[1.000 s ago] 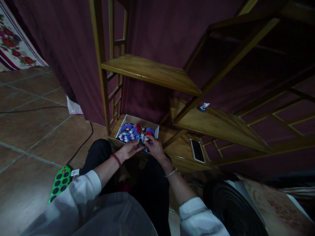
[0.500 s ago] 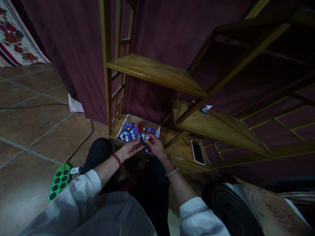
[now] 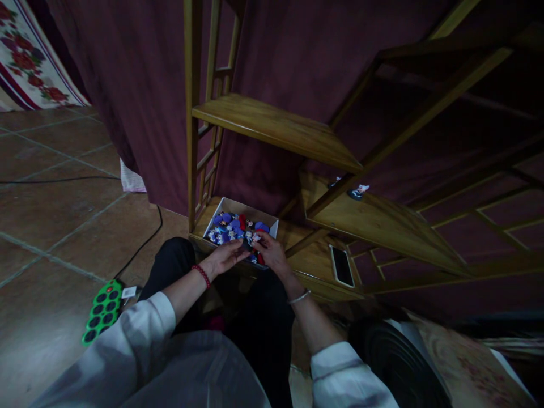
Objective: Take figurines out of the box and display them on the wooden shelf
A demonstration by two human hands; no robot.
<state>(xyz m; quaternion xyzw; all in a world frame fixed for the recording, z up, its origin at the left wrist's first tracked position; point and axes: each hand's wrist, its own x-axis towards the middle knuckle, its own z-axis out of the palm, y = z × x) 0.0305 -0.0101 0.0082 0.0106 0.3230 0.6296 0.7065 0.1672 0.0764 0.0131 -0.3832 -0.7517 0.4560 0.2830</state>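
Observation:
A white open box [image 3: 255, 213] on the low wooden shelf holds several small figurines [image 3: 229, 229] in blue, white and red. Over its front edge, a small figurine [image 3: 249, 237] with a dark round base is between my two hands. My left hand [image 3: 224, 258], palm turned up, has its fingers at the dark base. My right hand [image 3: 273, 254] pinches the figurine from the right side, near its upper part. The fingertips of both hands partly cover it, so its details are hard to make out.
A phone [image 3: 342, 266] lies on the lower shelf [image 3: 308, 258]. Another figurine [image 3: 358, 192] stands on the raised shelf [image 3: 382, 218], with a second one partly behind a diagonal wooden bar. A green power strip [image 3: 101, 311] with a cable rests on the tiled floor at left.
The view has shifted slightly, so the shelf appears a little further right. Both hands keep nearly the same place, with the figurine still between them.

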